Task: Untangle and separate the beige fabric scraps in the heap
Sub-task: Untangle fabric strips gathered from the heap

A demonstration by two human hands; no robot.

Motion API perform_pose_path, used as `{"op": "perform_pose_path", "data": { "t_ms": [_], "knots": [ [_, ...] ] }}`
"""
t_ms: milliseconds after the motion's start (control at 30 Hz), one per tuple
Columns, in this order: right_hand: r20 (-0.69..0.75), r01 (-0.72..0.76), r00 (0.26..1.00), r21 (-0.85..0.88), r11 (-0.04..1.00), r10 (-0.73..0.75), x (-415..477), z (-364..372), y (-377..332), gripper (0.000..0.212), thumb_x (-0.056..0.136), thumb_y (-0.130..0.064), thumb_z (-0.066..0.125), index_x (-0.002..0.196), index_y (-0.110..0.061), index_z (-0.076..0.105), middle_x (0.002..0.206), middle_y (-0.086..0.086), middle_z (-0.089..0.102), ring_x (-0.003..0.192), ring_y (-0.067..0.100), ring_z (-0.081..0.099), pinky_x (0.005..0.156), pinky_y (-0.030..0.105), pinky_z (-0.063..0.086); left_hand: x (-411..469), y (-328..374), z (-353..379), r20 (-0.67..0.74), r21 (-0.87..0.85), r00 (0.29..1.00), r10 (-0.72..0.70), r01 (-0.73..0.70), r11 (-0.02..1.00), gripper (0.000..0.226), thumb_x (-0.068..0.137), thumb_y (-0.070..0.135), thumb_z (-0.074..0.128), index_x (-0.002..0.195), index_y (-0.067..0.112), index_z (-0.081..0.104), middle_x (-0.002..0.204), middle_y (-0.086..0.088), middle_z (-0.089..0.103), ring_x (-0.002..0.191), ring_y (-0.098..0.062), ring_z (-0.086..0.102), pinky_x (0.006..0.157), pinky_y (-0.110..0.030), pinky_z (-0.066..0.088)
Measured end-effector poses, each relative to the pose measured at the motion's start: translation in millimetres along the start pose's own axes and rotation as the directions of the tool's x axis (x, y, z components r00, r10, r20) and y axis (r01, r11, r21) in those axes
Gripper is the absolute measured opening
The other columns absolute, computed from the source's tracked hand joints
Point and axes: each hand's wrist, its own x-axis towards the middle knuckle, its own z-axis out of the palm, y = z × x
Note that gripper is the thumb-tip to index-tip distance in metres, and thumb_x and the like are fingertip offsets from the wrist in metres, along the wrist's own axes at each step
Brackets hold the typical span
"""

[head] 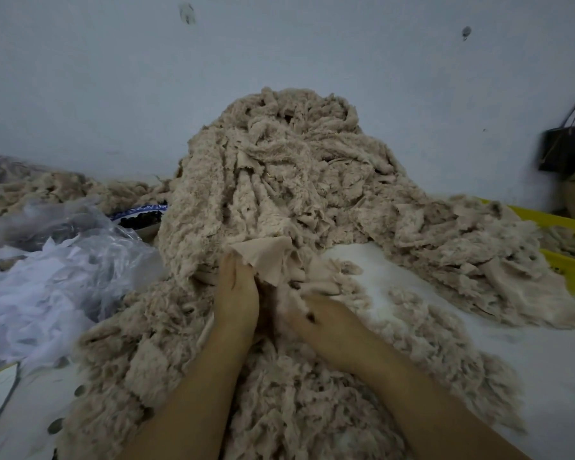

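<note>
Head view: freeing one scrap

Left hand (236,288) and right hand (324,318) both curl round a smooth beige scrap (266,257) at the foot of the heap (279,167), 12 o'clock of them. Step: teasing out. Next, probably: draw it toward 6 o'clock.

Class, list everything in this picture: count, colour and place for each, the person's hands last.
heap of fabric scraps: one, beige, centre
smooth scrap: one, beige, front of heap
plastic sheeting: one crumpled mass, clear-white, left
crate: at least one, yellow, right edge
bag: one, black, hanging far right
table surface: one, white, right foreground
left hand: one, gripping the smooth scrap
right hand: one, fingers among the scraps
</note>
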Motion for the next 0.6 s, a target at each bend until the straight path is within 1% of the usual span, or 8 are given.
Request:
{"op": "perform_pose_path", "data": {
  "t_ms": [67, 133, 233, 333, 433, 467, 533, 600],
  "knots": [
    [-0.187, -0.032, 0.982, 0.016, 0.999, 0.035, 4, -5, 4, 0.040, 0.097, -0.057, 0.039, 0.081, -0.022, 0.052, 0.086, -0.005, 0.052, 0.079, 0.014, 0.052, 0.071, 0.033, 0.045, -11, 6, 2, 0.042, 0.012, 0.978, 0.206, -0.207, 0.978, 0.042, 0.109, 0.023, 0.034, 0.151, 0.019, 0.037, 0.150, 0.015, 0.036, 0.131, 0.019, 0.029, 0.109, -0.004, 0.013],
    [-0.308, -0.088, 0.945, 0.079, 0.993, 0.108, 8, -11, 7, 0.034, 0.095, -0.054, 0.043, 0.109, -0.026, 0.056, 0.107, -0.007, 0.050, 0.096, 0.014, 0.053, 0.084, 0.037, 0.049, -23, 8, 7, 0.185, 0.002, 0.924, 0.335, -0.341, 0.940, 0.027, 0.104, 0.024, 0.037, 0.122, 0.033, 0.054, 0.120, 0.027, 0.049, 0.103, 0.036, 0.039, 0.089, 0.008, 0.027],
    [-0.295, -0.083, 0.948, 0.146, 0.986, 0.123, 8, -16, 11, 0.054, 0.092, -0.042, 0.053, 0.143, -0.036, 0.035, 0.125, -0.013, 0.035, 0.109, 0.015, 0.053, 0.095, 0.039, 0.050, -37, 13, 13, 0.481, 0.055, 0.815, 0.324, -0.397, 0.916, 0.040, 0.092, 0.043, 0.037, 0.081, 0.016, 0.064, 0.076, 0.010, 0.063, 0.071, 0.001, 0.058, 0.066, -0.019, 0.048],
    [-0.251, -0.018, 0.967, 0.132, 0.991, 0.051, 6, -16, 10, 0.069, 0.086, -0.039, 0.060, 0.144, -0.053, 0.025, 0.123, -0.026, 0.026, 0.110, 0.012, 0.052, 0.092, 0.033, 0.048, -34, 17, 12, 0.424, -0.050, 0.880, 0.215, -0.214, 0.976, 0.045, 0.098, 0.034, 0.043, 0.058, 0.017, 0.056, 0.055, 0.007, 0.055, 0.055, -0.006, 0.050, 0.056, -0.021, 0.041],
    [-0.217, -0.029, 0.976, 0.008, 1.000, 0.030, 9, -18, 12, 0.039, 0.081, -0.048, 0.063, 0.118, -0.041, 0.051, 0.119, -0.023, 0.031, 0.110, 0.006, 0.045, 0.090, 0.028, 0.044, -31, 23, 14, 0.328, -0.170, 0.944, -0.036, 0.097, 0.981, 0.081, 0.094, 0.067, 0.041, 0.062, -0.006, 0.055, 0.071, -0.031, 0.054, 0.073, -0.035, 0.055, 0.081, -0.027, 0.052],
    [-0.189, -0.035, 0.982, -0.042, 0.998, 0.027, 9, -19, 14, 0.029, 0.083, -0.046, 0.063, 0.109, -0.036, 0.053, 0.115, -0.019, 0.035, 0.107, 0.006, 0.042, 0.089, 0.028, 0.043, -29, 24, 15, 0.302, -0.242, 0.945, -0.127, 0.205, 0.948, 0.086, 0.091, 0.073, 0.037, 0.059, -0.004, 0.057, 0.072, -0.030, 0.053, 0.074, -0.035, 0.056, 0.085, -0.020, 0.051],
    [-0.186, -0.057, 0.982, -0.125, 0.991, 0.033, 10, -22, 17, 0.012, 0.089, -0.030, 0.063, 0.095, -0.028, 0.053, 0.100, -0.012, 0.039, 0.095, 0.007, 0.034, 0.082, 0.029, 0.036, -21, 22, 8, 0.308, -0.456, 0.923, -0.230, 0.355, 0.816, 0.064, 0.105, 0.040, 0.035, 0.071, -0.002, 0.069, 0.084, -0.026, 0.069, 0.079, -0.030, 0.070, 0.075, -0.024, 0.058],
    [-0.265, -0.102, 0.962, -0.137, 0.985, 0.063, 9, -27, 18, 0.018, 0.091, -0.019, 0.060, 0.090, -0.030, 0.047, 0.092, -0.015, 0.036, 0.089, 0.008, 0.027, 0.075, 0.026, 0.028, -12, 23, -4, 0.342, -0.652, 0.885, -0.315, 0.465, 0.599, 0.044, 0.106, 0.024, 0.037, 0.092, 0.000, 0.071, 0.089, -0.016, 0.077, 0.075, -0.024, 0.076, 0.060, -0.029, 0.060]
  ]
}}
